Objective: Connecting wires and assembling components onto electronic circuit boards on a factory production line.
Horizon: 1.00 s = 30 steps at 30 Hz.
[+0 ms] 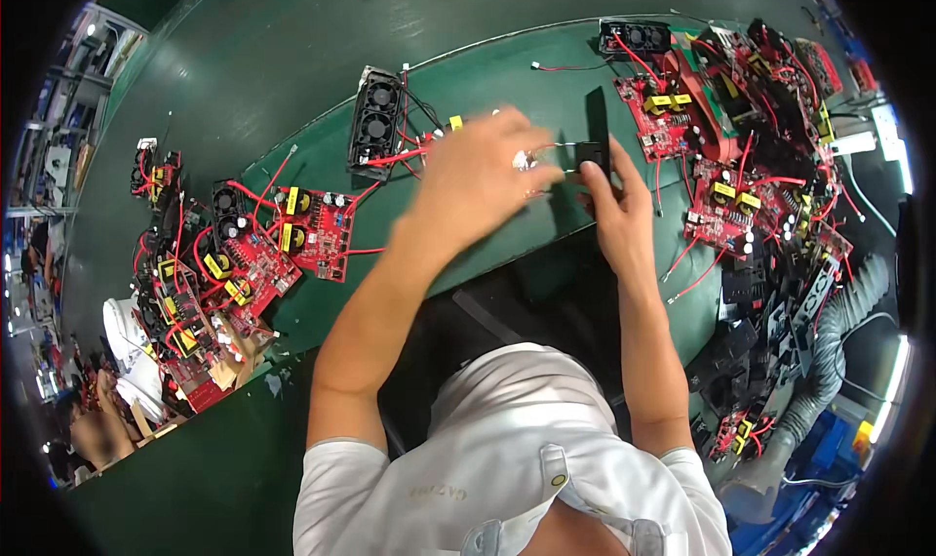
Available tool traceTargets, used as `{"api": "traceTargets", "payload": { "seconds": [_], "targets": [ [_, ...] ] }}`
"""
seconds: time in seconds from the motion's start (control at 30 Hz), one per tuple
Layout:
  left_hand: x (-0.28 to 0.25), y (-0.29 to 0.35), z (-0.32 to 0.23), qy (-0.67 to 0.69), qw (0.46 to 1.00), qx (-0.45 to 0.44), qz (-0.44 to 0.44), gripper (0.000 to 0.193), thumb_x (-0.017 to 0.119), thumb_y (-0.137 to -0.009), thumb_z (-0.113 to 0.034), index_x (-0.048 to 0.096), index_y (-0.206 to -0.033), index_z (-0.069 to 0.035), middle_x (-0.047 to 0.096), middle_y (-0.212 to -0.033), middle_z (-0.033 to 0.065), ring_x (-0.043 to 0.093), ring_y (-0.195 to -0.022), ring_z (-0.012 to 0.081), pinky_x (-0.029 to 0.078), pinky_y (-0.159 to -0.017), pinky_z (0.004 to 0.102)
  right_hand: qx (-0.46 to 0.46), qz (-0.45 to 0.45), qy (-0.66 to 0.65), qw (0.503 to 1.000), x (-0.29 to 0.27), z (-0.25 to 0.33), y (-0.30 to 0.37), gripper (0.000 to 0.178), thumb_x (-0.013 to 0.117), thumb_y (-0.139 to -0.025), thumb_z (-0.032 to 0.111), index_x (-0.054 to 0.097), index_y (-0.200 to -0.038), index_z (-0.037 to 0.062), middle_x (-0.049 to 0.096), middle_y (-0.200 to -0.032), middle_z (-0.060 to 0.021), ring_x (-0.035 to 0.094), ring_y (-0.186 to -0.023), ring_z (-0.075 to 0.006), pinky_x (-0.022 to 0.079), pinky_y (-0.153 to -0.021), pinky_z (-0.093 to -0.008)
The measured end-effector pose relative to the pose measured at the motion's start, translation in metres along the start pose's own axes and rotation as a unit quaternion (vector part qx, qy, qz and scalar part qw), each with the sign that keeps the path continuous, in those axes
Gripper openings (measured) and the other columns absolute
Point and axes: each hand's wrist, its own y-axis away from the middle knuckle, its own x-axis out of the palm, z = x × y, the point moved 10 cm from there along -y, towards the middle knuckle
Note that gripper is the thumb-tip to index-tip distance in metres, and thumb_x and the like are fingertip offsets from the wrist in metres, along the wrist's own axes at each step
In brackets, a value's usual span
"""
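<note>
My right hand [621,200] is closed on a black flat panel [598,117], held edge-up over the green work mat, with the thumb on its near side. Beside it my left hand [478,171] has its fingers drawn together and is smeared by motion. Something small and shiny [525,160] shows at those fingertips, but its kind cannot be made out. Thin pale strips [567,145] span the gap between the fingertips and a small black block on the panel. Behind my left hand is a black twin-fan unit [377,117] with red wires, partly covered by the hand.
Red circuit boards [317,229] with yellow-wrapped parts and red wires pile up at the left. More boards [726,195] are heaped at the right, below a black fan unit [636,37]. Black parts [746,361] and a grey flexible duct [829,346] stand at the lower right.
</note>
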Motion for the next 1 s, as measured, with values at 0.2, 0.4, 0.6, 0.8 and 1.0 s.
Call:
{"api": "traceTargets", "payload": {
  "seconds": [0.2,0.4,0.6,0.8,1.0],
  "targets": [
    [-0.082,0.038,0.184,-0.104,0.921,-0.371,-0.050,0.065,0.077,-0.081,-0.035,0.055,-0.131,0.001,0.067,-0.110,0.0238,0.067,-0.099,0.0366,0.053,-0.085,0.0438,-0.285,-0.147,0.384,0.866,-0.022,0.090,-0.007,0.042,0.066,-0.094,0.013,0.057,-0.133,0.0008,0.068,-0.115,-0.0143,0.065,-0.104,-0.0240,0.049,-0.091,-0.0346],
    [-0.100,0.043,0.091,0.165,0.947,-0.170,-0.217,0.037,0.068,-0.082,-0.002,0.064,-0.118,0.000,0.070,-0.098,0.0124,0.068,-0.084,0.0209,0.053,-0.080,0.0322,-0.196,0.296,0.250,0.901,0.140,0.079,-0.094,0.026,0.066,-0.090,0.015,0.069,-0.110,-0.0010,0.071,-0.095,-0.0140,0.069,-0.091,-0.0213,0.053,-0.078,-0.0333],
    [-0.102,0.055,0.036,0.086,0.980,0.003,-0.181,0.045,0.069,-0.066,0.009,0.070,-0.109,-0.005,0.073,-0.109,0.0051,0.058,-0.100,0.0247,0.047,-0.091,0.0349,-0.145,0.554,0.247,0.782,0.243,0.044,-0.088,0.025,0.068,-0.080,0.014,0.070,-0.098,-0.0035,0.069,-0.080,-0.0058,0.059,-0.069,-0.0117,0.050,-0.063,-0.0308],
    [-0.106,0.054,0.051,0.103,0.972,-0.018,-0.211,0.045,0.071,-0.063,0.008,0.074,-0.104,-0.008,0.065,-0.110,0.0053,0.054,-0.086,0.0193,0.046,-0.078,0.0319,-0.149,0.639,0.164,0.737,0.245,0.045,-0.084,0.021,0.068,-0.085,0.014,0.069,-0.094,-0.0053,0.066,-0.079,0.0015,0.057,-0.073,-0.0053,0.047,-0.061,-0.0240],
    [-0.112,0.060,0.066,0.066,0.967,-0.072,-0.235,0.043,0.072,-0.066,0.009,0.074,-0.107,-0.004,0.045,-0.096,0.0042,0.046,-0.077,0.0145,0.044,-0.066,0.0273,-0.006,0.538,0.038,0.842,0.207,0.034,-0.107,0.016,0.074,-0.089,0.012,0.073,-0.093,-0.0026,0.072,-0.085,-0.0038,0.065,-0.079,-0.0098,0.052,-0.074,-0.0253]
  ]
}}
